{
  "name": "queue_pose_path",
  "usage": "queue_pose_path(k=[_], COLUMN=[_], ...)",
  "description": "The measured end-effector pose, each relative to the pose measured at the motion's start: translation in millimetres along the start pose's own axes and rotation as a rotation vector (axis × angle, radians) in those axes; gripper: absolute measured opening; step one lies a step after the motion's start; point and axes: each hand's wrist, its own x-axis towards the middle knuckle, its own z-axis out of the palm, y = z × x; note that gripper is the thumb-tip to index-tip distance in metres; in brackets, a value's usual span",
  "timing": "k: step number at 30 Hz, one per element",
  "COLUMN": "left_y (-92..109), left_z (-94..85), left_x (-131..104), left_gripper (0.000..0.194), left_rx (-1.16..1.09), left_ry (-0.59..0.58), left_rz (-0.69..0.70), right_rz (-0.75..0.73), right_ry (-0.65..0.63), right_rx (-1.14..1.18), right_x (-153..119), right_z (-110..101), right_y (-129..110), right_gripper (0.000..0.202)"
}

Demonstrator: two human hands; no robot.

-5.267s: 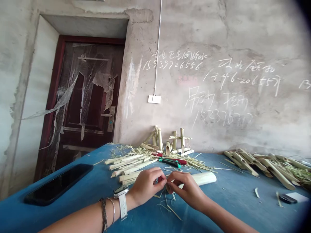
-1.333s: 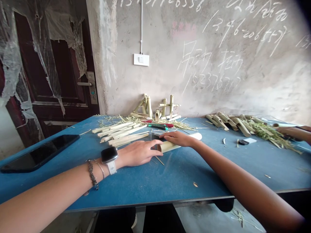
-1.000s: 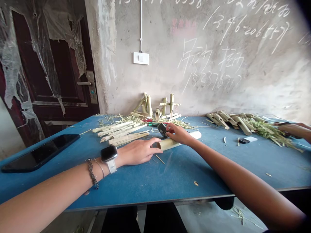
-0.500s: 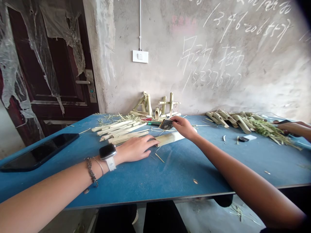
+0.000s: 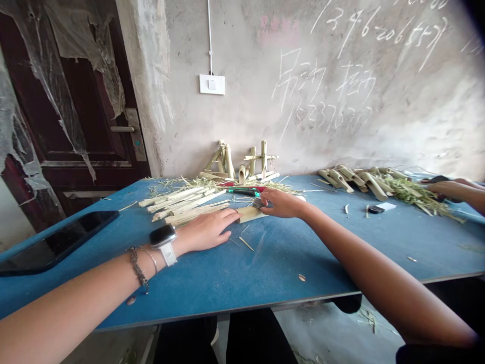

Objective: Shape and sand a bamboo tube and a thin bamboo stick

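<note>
A short pale bamboo tube [image 5: 250, 215] lies on the blue table [image 5: 273, 268] between my hands. My left hand [image 5: 206, 230] rests palm down with its fingers stretched out, fingertips touching the tube's left end and the thumb apart. Closed over the middle of the tube, my right hand [image 5: 282, 203] pinches a dark folded sheet of sandpaper [image 5: 257, 204] against its upper side. The fingers hide part of the sheet and the tube. Behind the tube lies a black and green cutter [image 5: 245, 192].
Split bamboo strips [image 5: 182, 199] lie left of the tube, with shavings behind. Bamboo constructions [image 5: 227, 161] stand against the wall. A black tablet-like device [image 5: 60, 242] is at left. At right are cut tubes [image 5: 373, 186], a small black-and-white object [image 5: 382, 208] and another person's hand [image 5: 449, 188].
My right hand has come down and left, bringing the sandpaper from above the bamboo tube onto it. My left hand stays at the tube's end. The view has shifted slightly.
</note>
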Motion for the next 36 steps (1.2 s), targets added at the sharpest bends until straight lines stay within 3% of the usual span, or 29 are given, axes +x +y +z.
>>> queue_pose_path(k=[3, 7, 11, 16, 20, 22, 24, 30, 32, 36], left_y=[-1, -1, -1, 0, 0, 0, -1, 3, 4, 3], left_z=[0.7, 2.2, 2.8, 0.3, 0.3, 1.8, 3.2, 1.0, -0.9, -1.6], left_x=[0, 0, 1, 0, -1, -1, -1, -2, -2, -3], left_gripper=[0.049, 0.048, 0.048, 0.048, 0.047, 0.047, 0.047, 0.045, 0.044, 0.044], left_rx=[-0.007, -0.009, 0.008, 0.04, 0.054, 0.057, 0.061, 0.082, 0.076, 0.061], left_ry=[-0.012, 0.01, 0.019, -0.019, -0.02, -0.013, -0.003, 0.016, 0.007, 0.002], left_rz=[0.004, 0.008, 0.009, 0.003, 0.0, 0.007, 0.01, 0.018, 0.015, 0.01], right_rz=[0.098, -0.045, -0.126, -0.062, 0.169, 0.245, 0.188, -0.28, -0.265, -0.001], right_ry=[0.024, 0.019, -0.037, -0.143, -0.18, -0.182, -0.179, -0.156, -0.155, -0.201], right_rx=[-0.002, 0.129, 0.215, 0.201, 0.038, -0.024, -0.008, 0.295, 0.281, 0.122], right_x=[-2, -2, 0, -1, -5, -7, -6, 1, 1, -3], right_z=[4, 13, 15, 10, 9, 9, 10, 7, 5, 4], right_y=[7, -5, -18, 5, 36, 40, 31, -14, -10, 24], right_gripper=[0.022, 0.053, 0.067, 0.064, 0.059, 0.059, 0.064, 0.062, 0.059, 0.054])
